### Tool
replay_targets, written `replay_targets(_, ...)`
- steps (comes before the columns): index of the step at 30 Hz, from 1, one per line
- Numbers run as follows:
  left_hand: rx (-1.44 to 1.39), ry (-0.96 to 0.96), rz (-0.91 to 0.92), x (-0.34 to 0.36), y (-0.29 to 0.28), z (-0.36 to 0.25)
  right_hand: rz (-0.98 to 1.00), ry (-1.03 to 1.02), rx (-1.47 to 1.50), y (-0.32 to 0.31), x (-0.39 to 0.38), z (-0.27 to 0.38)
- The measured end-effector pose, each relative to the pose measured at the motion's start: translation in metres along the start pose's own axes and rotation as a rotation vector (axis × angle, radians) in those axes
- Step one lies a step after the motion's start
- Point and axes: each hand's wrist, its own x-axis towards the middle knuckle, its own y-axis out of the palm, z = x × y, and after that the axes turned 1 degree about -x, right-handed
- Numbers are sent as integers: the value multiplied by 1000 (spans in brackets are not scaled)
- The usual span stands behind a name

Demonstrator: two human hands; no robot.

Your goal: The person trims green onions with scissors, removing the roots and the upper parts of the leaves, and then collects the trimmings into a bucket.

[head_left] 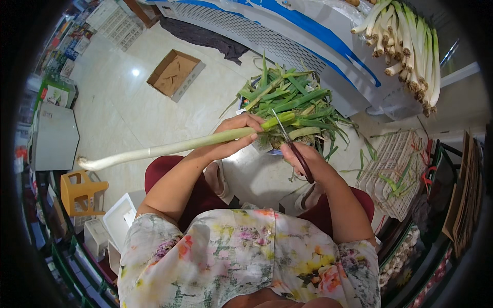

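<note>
A long leek (177, 148) lies across my lap area, its white root end pointing left and its green end toward the right. My left hand (237, 132) is closed around it near the green part. In my right hand (303, 158) is a pair of scissors (299, 152) with dark red handles, blades pointing up and left. The blades are beside the leek's green tip; whether they touch it I cannot tell. Below and beyond both hands, a heap of cut green leek leaves (303, 100) fills a container whose rim mostly hides under them.
A bunch of leeks (411, 56) hangs over the edge at upper right. An open cardboard box (175, 75) sits on the tiled floor. At right stands a white plastic basket (390, 172) with leaf scraps; at left, a yellow stool (82, 192). A white perforated cabinet (246, 36) runs along the back.
</note>
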Motion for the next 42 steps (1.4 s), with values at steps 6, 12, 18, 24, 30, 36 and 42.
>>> replay_targets(6, -120, -125, -89, 4, 1, 5, -48, 103, 151, 5, 4, 2)
replay_targets(12, -575, -277, -351, 4, 2, 15, -180, 100, 348, 11, 3, 5)
replay_targets(18, -634, -316, -521, 8, -3, 11, -87, -125, 93, 20, -7, -9)
replay_targets(24, -480, -182, -543, 5, -6, 12, -25, -65, 132, 23, 3, -9)
replay_targets(30, -765, -214, -450, 8, -7, 1, -11, -69, 177, 20, 16, -18)
replay_targets(36, -601, -87, -548, 8, -3, 2, 179, -132, 417, 29, 1, -4)
replay_targets(42, -526, -136, -613, 5, -1, 3, 267, -96, 530, 32, 0, -3)
